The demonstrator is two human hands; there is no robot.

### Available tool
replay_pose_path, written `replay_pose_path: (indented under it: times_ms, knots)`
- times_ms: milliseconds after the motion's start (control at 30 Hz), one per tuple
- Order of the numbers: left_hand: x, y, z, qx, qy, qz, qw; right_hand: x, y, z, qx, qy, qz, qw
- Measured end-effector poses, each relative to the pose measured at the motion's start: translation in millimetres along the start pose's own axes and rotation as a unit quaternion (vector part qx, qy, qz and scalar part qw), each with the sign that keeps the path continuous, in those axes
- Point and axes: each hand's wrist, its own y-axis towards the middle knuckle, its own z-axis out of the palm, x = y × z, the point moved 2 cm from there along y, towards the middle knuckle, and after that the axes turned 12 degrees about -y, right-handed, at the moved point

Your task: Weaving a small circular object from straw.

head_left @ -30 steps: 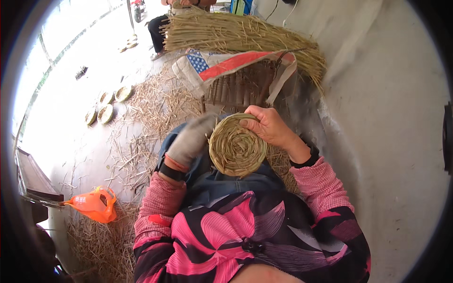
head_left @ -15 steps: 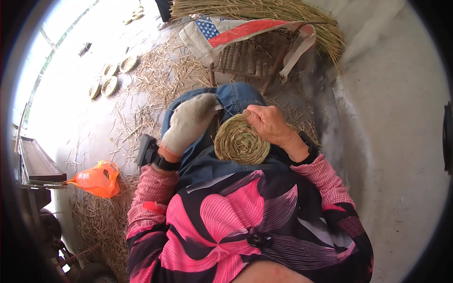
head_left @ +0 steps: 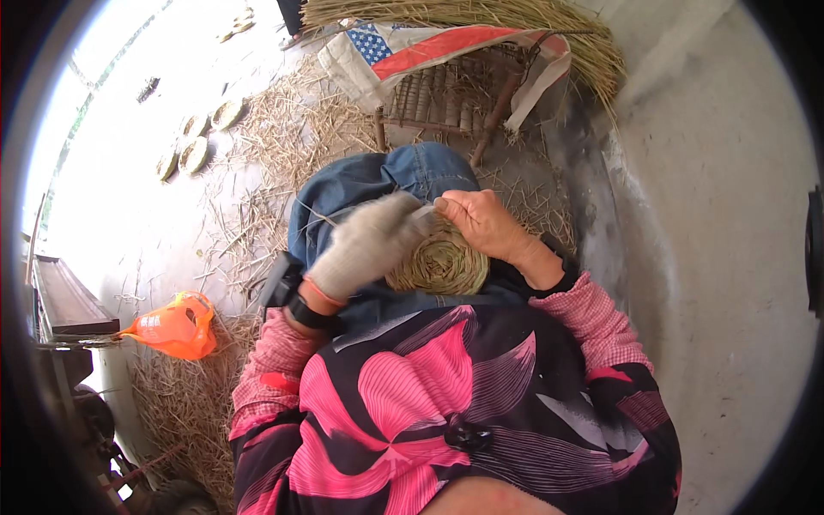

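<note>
A round, coiled piece woven from green-tan straw (head_left: 440, 260) rests in my lap, and its far and left parts are covered by my hands. My bare right hand (head_left: 486, 225) pinches its far right rim, thumb and fingers pressed together. Over the left side of the coil is my left hand (head_left: 375, 240), in a grey-white knit glove. Its fingers are curled and blurred by motion, close to the right fingertips. A thin stalk (head_left: 321, 215) shows beside the glove; whether it is in my left fingers is unclear.
A wooden-framed slatted chair (head_left: 442, 94) draped with a striped sack (head_left: 446, 49) stands ahead, before a long straw bundle (head_left: 481, 15). Several woven round pieces (head_left: 195, 154) lie at far left. Loose straw (head_left: 283, 129) litters the floor; an orange bag (head_left: 178, 326) sits left.
My gloved left hand has moved right and nearer, from beside the coil to over its left part and close to the right hand. My right hand keeps hold of the rim.
</note>
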Motion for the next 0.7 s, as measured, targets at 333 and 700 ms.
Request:
replay_pose_path:
  times_ms: [333,700]
  knots:
    - [9,-15,14,0.030,-0.100,-0.059,0.993,5,-17,-34,0.053,-0.203,-0.096,0.973]
    - [6,-24,16,-0.031,-0.081,-0.053,0.995,21,-38,-4,-0.087,-0.151,-0.002,0.985]
